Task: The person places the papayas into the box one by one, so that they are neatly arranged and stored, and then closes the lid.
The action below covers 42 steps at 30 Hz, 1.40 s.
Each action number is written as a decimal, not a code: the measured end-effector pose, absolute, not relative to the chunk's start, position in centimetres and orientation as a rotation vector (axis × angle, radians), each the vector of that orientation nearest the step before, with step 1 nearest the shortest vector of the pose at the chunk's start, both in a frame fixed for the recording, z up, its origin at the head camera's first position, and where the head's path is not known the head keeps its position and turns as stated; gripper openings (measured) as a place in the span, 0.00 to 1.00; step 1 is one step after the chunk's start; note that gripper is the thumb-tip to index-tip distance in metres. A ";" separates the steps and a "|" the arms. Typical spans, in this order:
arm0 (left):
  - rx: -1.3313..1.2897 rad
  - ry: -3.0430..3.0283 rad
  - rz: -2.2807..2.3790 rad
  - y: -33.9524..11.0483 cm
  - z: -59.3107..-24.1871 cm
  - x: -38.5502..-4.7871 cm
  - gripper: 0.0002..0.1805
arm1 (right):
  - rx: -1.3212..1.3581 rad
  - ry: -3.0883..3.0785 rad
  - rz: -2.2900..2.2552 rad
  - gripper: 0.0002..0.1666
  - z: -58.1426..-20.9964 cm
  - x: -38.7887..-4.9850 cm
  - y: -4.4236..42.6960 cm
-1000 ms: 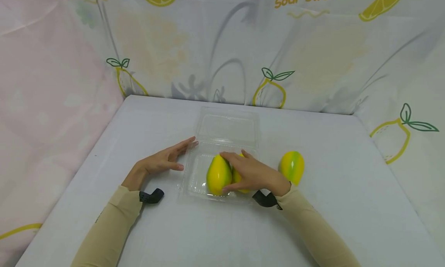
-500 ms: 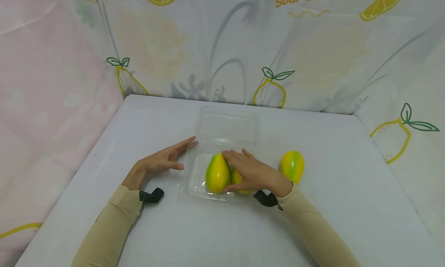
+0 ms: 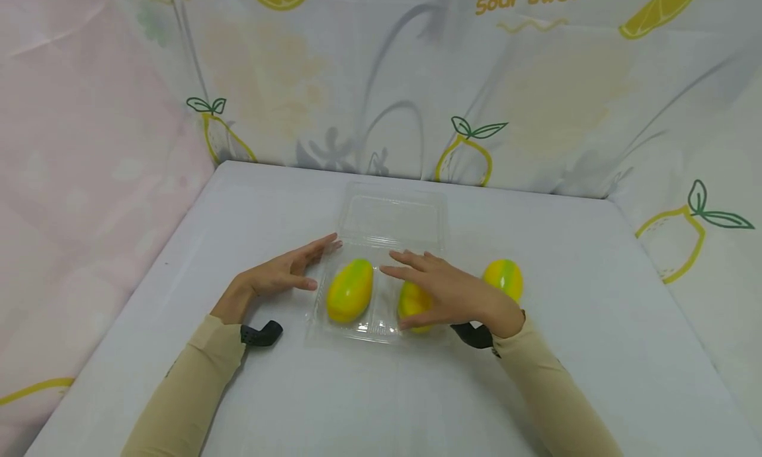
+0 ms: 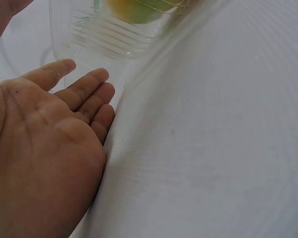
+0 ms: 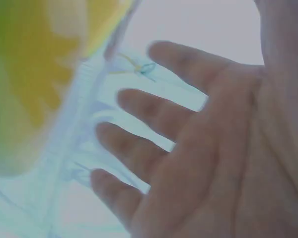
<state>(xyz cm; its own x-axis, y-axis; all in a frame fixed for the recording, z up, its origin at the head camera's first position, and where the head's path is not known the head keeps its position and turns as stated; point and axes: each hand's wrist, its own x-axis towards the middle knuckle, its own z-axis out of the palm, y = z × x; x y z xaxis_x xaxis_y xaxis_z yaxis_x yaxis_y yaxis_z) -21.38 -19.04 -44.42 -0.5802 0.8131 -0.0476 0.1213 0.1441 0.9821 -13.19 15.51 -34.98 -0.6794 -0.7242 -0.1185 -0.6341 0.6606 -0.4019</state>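
Observation:
Inside the base of a clear plastic clamshell box [image 3: 382,328] lie two shiny yellow-green fruits that look like mangoes. The left mango [image 3: 350,291] leans a little within the box's left half. Over the right mango [image 3: 409,305] my right hand [image 3: 455,291] hovers with fingers spread and partly hides it. In the right wrist view the fingers [image 5: 149,106] stand apart from a blurred mango [image 5: 30,84]. My left hand [image 3: 280,275] lies beside the box's left wall, fingers extended toward it. From the left wrist, the ribbed box wall [image 4: 109,37] shows just past the fingertips.
A third mango [image 3: 503,276] sits on the white table [image 3: 565,325] right of the box, partly behind the right wrist. The box's lid [image 3: 393,212] lies folded back toward the rear. A printed cloth backdrop [image 3: 357,67] rises behind the table.
The left mango has shifted left within the box and tilted, away from the right mango. My right hand has let go of it and moved slightly right. My left hand stays put.

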 end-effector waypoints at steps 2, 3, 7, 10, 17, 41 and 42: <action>0.902 1.828 1.477 -19.1 -44.3 -21.4 0.51 | -1.067 2.595 -0.509 0.54 -34.5 -13.2 16.2; 0.907 1.831 1.474 -19.1 -44.3 -21.4 0.52 | -1.054 2.595 -0.530 0.54 -34.2 -13.1 16.7; 0.911 1.828 1.474 -19.0 -44.2 -21.4 0.51 | -0.998 2.651 -0.609 0.60 -32.9 -13.2 19.1; 0.901 1.827 1.476 -19.0 -44.3 -21.3 0.51 | -0.921 2.696 -0.638 0.64 -32.2 -13.4 20.8; 0.905 1.831 1.481 -18.9 -44.7 -21.3 0.51 | -0.779 2.724 -0.686 0.65 -32.2 -13.5 24.2; 0.938 1.826 1.472 -19.3 -44.8 -21.4 0.49 | -0.390 2.623 -0.631 0.55 -38.0 -15.8 32.0; 0.932 1.825 1.474 -19.3 -44.7 -21.4 0.50 | -0.392 2.647 -0.630 0.53 -38.1 -15.9 31.9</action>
<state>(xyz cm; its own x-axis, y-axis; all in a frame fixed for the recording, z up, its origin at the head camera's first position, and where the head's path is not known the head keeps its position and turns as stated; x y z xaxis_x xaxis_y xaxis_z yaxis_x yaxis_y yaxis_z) -21.38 -19.29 -44.74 -0.5681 0.8225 -0.0274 0.1467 0.1339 0.9801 -15.91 31.90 -38.07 -0.8849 -0.3515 -0.3055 -0.1763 0.8600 -0.4788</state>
